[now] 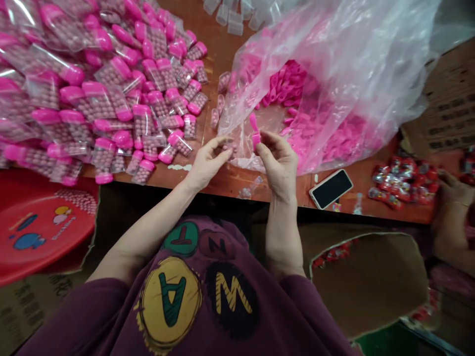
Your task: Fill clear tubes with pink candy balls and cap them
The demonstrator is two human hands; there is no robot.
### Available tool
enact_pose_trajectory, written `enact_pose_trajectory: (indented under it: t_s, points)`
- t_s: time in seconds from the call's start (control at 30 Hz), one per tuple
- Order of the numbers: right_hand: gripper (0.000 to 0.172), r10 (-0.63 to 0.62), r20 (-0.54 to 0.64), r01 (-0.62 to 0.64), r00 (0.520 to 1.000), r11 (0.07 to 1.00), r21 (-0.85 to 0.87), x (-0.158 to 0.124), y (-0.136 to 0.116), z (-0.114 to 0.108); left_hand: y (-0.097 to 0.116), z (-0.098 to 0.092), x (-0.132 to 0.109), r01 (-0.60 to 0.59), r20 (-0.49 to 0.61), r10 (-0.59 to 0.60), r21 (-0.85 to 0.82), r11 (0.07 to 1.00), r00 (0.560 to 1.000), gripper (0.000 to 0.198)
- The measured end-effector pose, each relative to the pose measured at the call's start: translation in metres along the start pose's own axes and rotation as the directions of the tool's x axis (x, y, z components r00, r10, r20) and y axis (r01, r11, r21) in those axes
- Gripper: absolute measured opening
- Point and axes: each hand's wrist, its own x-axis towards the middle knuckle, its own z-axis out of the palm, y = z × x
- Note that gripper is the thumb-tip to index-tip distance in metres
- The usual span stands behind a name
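In my left hand (208, 162), thumb and fingertips pinch a small clear container of pink beads (230, 147), partly covered by the fingers. My right hand (279, 160) grips a bright pink plastic flip cap (255, 132), its narrow flap pointing up and away from me. The cap and the container are apart, with a short gap between the hands. Just beyond them lies a large clear plastic bag (334, 89), with many loose pink caps (285, 81) showing inside it. A few bead-filled containers (215, 117) without caps rest by the bag's left edge.
Many capped bead containers (111, 99) are heaped at the left. Clear containers (235, 22) lie at the back. A red basin (48, 237) holds beads below left. A phone (331, 189) and red wrapped items (404, 180) lie right, near another person's hand (454, 190). Cardboard boxes (371, 282) stand below.
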Motion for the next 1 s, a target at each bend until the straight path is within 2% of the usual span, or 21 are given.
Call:
enact_pose_trajectory:
  t_s: [0.17,0.37,0.57,0.77,0.9,1.0]
  points:
    - [0.026,-0.119,0.116,0.132,0.986,0.985,-0.112,-0.013,-0.041,0.017,0.013,0.012,-0.022,0.048,0.041,-0.042,-0.159,0.986,0.998,0.039]
    - [0.019,-0.163,0.185,0.206,0.969,0.947,-0.246,-0.016,-0.059,0.024,0.025,0.01,-0.035,0.136,0.091,-0.119,-0.21,0.968,0.989,0.045]
    - [0.014,-0.217,0.249,0.294,0.944,0.896,-0.332,-0.021,-0.072,0.031,0.035,0.013,-0.043,0.126,-0.005,-0.131,-0.22,0.967,0.991,0.029]
    - [0.022,-0.238,0.317,0.357,0.918,0.843,-0.402,-0.032,-0.085,0.034,0.048,0.015,-0.052,0.112,-0.036,-0.122,-0.211,0.971,0.992,0.027]
    - [0.026,-0.252,0.282,0.352,0.926,0.846,-0.4,-0.04,-0.089,0.029,0.06,0.016,-0.058,0.087,-0.032,-0.094,-0.166,0.982,0.995,0.028]
    - [0.027,-0.21,0.211,0.263,0.955,0.927,-0.266,-0.043,-0.076,0.027,0.07,0.013,-0.059,0.117,0.081,-0.104,-0.18,0.977,0.991,0.035]
